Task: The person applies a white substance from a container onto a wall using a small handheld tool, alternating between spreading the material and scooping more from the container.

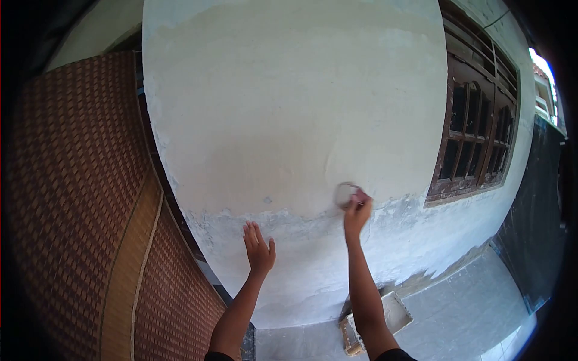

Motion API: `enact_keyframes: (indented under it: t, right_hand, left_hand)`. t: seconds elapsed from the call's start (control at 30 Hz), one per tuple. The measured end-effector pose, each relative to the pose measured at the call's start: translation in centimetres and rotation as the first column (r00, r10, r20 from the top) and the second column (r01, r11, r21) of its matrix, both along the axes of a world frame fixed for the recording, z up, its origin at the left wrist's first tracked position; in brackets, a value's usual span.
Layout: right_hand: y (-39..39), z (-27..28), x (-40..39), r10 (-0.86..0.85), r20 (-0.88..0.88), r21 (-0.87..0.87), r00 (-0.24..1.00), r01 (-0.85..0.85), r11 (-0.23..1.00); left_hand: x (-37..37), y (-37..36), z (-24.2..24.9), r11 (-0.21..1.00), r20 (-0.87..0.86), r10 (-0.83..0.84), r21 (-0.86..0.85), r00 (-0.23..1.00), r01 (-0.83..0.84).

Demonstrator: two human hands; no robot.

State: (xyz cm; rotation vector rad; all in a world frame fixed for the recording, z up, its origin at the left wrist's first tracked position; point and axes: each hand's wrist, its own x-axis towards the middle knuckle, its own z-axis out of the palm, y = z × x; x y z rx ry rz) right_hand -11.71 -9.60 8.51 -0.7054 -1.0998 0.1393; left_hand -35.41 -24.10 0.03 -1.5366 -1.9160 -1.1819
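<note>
My left hand (259, 249) rests with its fingers stretched out against the lower, whitish part of the wall (289, 114), holding nothing. Further right, my right hand (357, 219) is closed round a small reddish tool (360, 196). A thin, rounded outline extends left from this tool over the wall; motion smears it, so its exact kind cannot be made out. Both hands are near the rough, patchy line where the cream upper coat meets the whiter lower part.
A woven brown screen (78, 180) stands along the left. On the right, a brown wooden window (475, 126) is set in the wall, with a dark sheet (533, 216) beyond it. A whitish-stained container (397, 313) sits on the grey tiled floor (463, 301), partly behind my right forearm.
</note>
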Motion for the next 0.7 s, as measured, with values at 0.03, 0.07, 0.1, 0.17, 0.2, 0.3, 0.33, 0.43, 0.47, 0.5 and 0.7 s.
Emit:
enact_keyframes:
  t: [0.03,0.07,0.1,0.17,0.2,0.3,0.33,0.43,0.47,0.5,0.7]
  right_hand:
    - [-0.4,0.0,0.7,-0.029,-0.167,-0.056,0.986,0.020,0.998]
    - [-0.8,-0.3,0.8,0.136,-0.315,-0.081,0.939,-0.169,0.982]
    - [-1.0,-0.8,0.3,0.136,-0.318,-0.081,0.938,-0.170,0.982]
    - [-1.1,-1.8,-1.7,0.220,0.027,-0.019,0.975,-0.219,0.975]
    - [-2.5,-1.1,-2.5,0.185,0.213,0.032,0.959,-0.196,0.980]
    - [-3.6,-0.8,-2.7,0.096,0.490,0.074,0.866,-0.151,0.986]
    - [-1.7,-2.0,-1.7,0.091,0.320,0.000,0.943,-0.096,0.995]
    - [0.6,-3.4,2.0,0.108,-0.209,-0.154,0.972,-0.141,0.978]
    - [0.2,-3.5,2.4,0.136,-0.295,-0.140,0.946,-0.184,0.973]
    - [-0.5,-3.2,2.7,0.162,-0.378,-0.122,0.912,-0.222,0.967]
    - [-3.8,-1.2,-1.6,0.099,0.480,0.053,0.872,-0.141,0.989]
  left_hand:
    - [-0.1,-0.2,0.0,1.000,-0.003,-0.021,-0.005,1.000,0.021]
    - [-0.2,-0.3,0.1,0.999,-0.010,-0.045,-0.012,0.999,0.044]
    - [-0.3,-0.4,0.1,0.999,-0.014,-0.045,-0.012,0.999,0.044]
    - [0.0,-0.1,0.0,0.999,-0.022,-0.035,0.017,0.999,0.035]
    - [0.2,0.1,-0.1,0.999,-0.028,-0.042,0.013,0.999,0.043]
    - [0.2,-0.1,0.0,0.998,-0.025,-0.039,0.045,0.999,0.041]
    - [0.1,-0.3,0.2,0.998,-0.031,-0.050,0.025,0.998,0.051]
    - [-0.2,-0.9,0.6,0.998,-0.025,-0.060,-0.010,0.998,0.060]
    - [-0.2,-1.0,0.7,0.997,-0.018,-0.073,-0.032,0.997,0.072]
    - [-0.2,-1.0,0.7,0.997,-0.014,-0.068,-0.031,0.998,0.067]
    - [1.1,0.2,0.1,0.996,0.018,-0.062,0.067,0.998,0.060]
